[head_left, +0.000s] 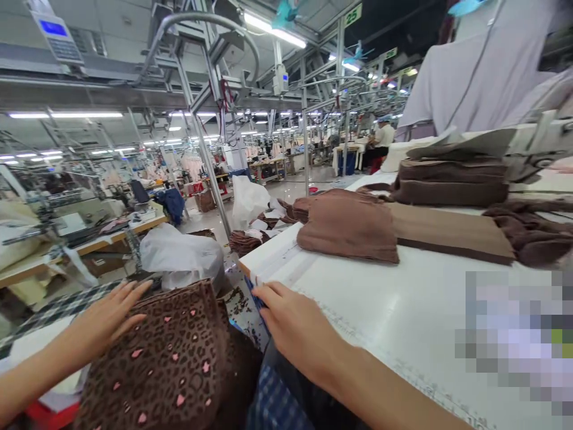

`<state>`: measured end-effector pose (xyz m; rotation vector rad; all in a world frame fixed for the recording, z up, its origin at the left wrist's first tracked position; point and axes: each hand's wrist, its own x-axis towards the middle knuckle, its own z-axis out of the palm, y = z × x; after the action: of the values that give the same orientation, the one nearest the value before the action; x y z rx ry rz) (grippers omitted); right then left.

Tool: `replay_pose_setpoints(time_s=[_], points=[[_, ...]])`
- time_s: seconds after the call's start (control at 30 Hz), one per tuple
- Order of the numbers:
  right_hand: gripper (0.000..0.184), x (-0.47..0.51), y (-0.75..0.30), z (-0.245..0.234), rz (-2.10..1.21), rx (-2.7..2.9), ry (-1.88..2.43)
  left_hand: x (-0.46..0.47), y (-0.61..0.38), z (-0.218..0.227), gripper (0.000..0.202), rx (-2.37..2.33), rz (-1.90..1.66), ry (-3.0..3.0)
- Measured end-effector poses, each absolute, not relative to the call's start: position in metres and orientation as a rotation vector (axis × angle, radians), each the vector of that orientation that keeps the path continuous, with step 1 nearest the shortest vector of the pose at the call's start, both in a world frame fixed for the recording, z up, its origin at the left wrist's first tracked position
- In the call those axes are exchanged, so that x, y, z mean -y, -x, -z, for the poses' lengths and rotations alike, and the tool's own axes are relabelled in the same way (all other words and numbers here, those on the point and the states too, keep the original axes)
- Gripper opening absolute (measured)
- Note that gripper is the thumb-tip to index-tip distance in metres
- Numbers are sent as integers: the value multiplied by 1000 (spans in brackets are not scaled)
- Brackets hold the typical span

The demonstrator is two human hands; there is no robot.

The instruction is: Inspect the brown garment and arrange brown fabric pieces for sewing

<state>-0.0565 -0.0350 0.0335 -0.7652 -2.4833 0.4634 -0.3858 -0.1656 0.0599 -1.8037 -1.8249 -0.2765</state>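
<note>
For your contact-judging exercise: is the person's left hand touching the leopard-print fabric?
Touching. The head view shows the left hand lying flat, fingers spread, on the upper left edge of the leopard-print fabric, no gap visible.

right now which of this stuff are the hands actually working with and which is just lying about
In hand:
- leopard-print fabric, left hand flat on it
- white table, right hand at its near edge

Lying about:
- folded brown pieces
- dark brown stack
- white plastic bag
- brown bundles on the floor
</note>
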Motion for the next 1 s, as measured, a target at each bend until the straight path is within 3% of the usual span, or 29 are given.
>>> replay_pose_setpoints(time_s=[0.1, 0.17, 0.43, 0.67, 1.0], points=[[22, 31, -31, -3, -446, 2397, 850, 108, 327, -57, 37, 1606, 110, 2213], [21, 19, -81, 5, -368, 2289, 952, 59, 266, -61, 33, 1449, 192, 2600], [6, -96, -127, -34, -17, 2060, 1664, -140, 63, -38, 30, 1221, 334, 3032], [13, -176, -129, -26, 186, 1840, 1983, -188, 56, -18, 33, 1546, 509, 3222], [15, -193, -131, -5, 311, 1753, 2176, -189, 59, -13, 34, 2066, 1176, 3204]])
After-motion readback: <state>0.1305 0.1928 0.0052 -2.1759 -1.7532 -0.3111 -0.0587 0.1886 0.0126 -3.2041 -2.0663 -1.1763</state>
